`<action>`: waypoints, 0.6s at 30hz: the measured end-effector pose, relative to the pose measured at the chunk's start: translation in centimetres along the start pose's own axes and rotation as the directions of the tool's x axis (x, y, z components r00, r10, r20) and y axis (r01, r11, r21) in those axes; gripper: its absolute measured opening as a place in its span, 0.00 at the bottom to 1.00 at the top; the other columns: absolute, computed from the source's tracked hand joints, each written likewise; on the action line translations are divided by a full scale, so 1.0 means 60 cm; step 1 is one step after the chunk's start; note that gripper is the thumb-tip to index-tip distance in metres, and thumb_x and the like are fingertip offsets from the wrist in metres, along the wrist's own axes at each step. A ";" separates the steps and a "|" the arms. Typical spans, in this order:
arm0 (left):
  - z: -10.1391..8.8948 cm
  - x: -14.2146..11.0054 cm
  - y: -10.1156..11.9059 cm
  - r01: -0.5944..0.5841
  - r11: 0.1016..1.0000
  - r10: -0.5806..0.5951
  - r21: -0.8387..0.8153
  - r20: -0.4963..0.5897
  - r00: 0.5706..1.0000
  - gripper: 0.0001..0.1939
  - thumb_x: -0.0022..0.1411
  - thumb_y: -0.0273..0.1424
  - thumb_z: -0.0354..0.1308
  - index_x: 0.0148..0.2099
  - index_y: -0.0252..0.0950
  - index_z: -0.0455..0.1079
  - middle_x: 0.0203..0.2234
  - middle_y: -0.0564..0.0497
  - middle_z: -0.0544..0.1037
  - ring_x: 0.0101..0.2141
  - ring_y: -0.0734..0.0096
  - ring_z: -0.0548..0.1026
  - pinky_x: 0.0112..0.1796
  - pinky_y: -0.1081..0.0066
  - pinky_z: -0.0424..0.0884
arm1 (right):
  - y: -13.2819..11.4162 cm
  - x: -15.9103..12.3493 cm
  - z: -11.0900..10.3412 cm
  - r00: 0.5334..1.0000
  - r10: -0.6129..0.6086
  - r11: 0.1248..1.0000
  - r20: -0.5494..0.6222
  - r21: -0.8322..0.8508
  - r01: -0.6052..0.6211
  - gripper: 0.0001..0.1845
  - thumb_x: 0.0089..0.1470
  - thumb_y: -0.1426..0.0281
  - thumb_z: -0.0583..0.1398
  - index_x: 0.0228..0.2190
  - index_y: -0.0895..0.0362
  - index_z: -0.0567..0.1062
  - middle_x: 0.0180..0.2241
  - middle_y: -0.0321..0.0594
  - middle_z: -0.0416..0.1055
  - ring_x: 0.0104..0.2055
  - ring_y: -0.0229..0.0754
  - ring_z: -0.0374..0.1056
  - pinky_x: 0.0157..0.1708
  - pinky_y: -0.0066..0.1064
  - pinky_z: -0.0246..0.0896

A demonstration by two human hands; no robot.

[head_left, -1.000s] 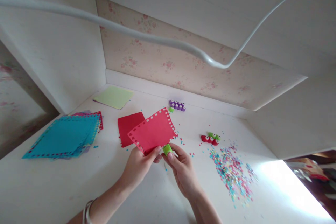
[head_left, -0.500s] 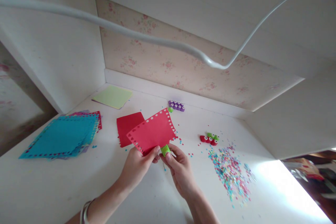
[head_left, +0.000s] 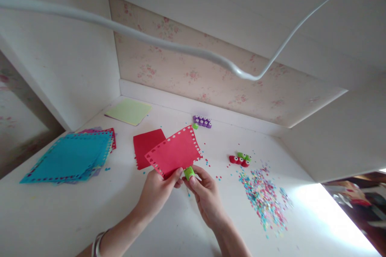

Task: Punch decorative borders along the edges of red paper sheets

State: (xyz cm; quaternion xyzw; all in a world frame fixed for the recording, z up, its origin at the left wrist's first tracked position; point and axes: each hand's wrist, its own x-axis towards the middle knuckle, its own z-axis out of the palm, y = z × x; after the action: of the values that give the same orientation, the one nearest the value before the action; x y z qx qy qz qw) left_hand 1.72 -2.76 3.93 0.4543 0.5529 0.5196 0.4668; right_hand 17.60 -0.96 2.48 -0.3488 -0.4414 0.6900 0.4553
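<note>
My left hand (head_left: 157, 192) pinches the near edge of a red paper sheet (head_left: 175, 152) whose border is punched with small shapes. My right hand (head_left: 205, 194) grips a small green punch (head_left: 189, 172) clamped on that same near edge, thumb pressing on top. Both hands hover just above the white desk (head_left: 60, 217). A second red sheet (head_left: 144, 144) lies flat behind the held one.
A stack of punched blue and pink sheets (head_left: 70, 156) lies at the left, a pale green sheet (head_left: 129, 111) at the back left. Purple punches (head_left: 202, 121) and red and green punches (head_left: 240, 159) sit further back. Coloured paper confetti (head_left: 265, 198) is heaped at the right. A white cable (head_left: 169, 46) crosses overhead.
The hands, red sheet and green punch stay together in almost the same place; only the view has shifted slightly.
</note>
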 end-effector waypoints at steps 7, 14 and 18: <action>0.000 0.001 -0.005 -0.005 1.000 0.005 0.018 0.000 1.000 0.14 0.60 0.41 0.59 0.32 0.34 0.75 0.22 0.49 0.80 0.25 0.63 0.78 0.29 0.71 0.74 | 0.001 0.000 0.001 1.000 -0.012 1.000 -0.019 -0.006 0.012 0.18 0.52 0.63 0.67 0.45 0.54 0.77 0.42 0.43 0.76 0.41 0.46 0.72 0.51 0.44 0.61; 0.002 0.001 -0.013 -0.033 0.999 0.032 0.030 0.019 0.999 0.14 0.61 0.40 0.59 0.31 0.35 0.74 0.23 0.49 0.80 0.26 0.64 0.78 0.30 0.71 0.73 | 0.002 0.000 0.003 0.999 -0.015 1.000 -0.029 0.004 0.015 0.17 0.51 0.63 0.68 0.43 0.53 0.77 0.40 0.41 0.76 0.41 0.45 0.71 0.49 0.43 0.62; 0.002 0.002 -0.011 -0.056 0.996 0.053 0.070 0.039 0.998 0.13 0.61 0.39 0.59 0.30 0.35 0.75 0.22 0.49 0.80 0.26 0.64 0.78 0.30 0.72 0.72 | 0.004 0.002 0.001 0.999 -0.037 0.999 -0.037 -0.012 0.036 0.17 0.51 0.63 0.68 0.44 0.53 0.77 0.41 0.42 0.76 0.41 0.44 0.70 0.48 0.41 0.62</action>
State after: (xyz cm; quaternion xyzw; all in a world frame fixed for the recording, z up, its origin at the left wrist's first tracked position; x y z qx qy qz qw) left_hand 1.79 -2.69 3.24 0.4950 0.5497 0.5036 0.4462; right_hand 17.46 -0.93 2.25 -0.3559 -0.4431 0.6726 0.4739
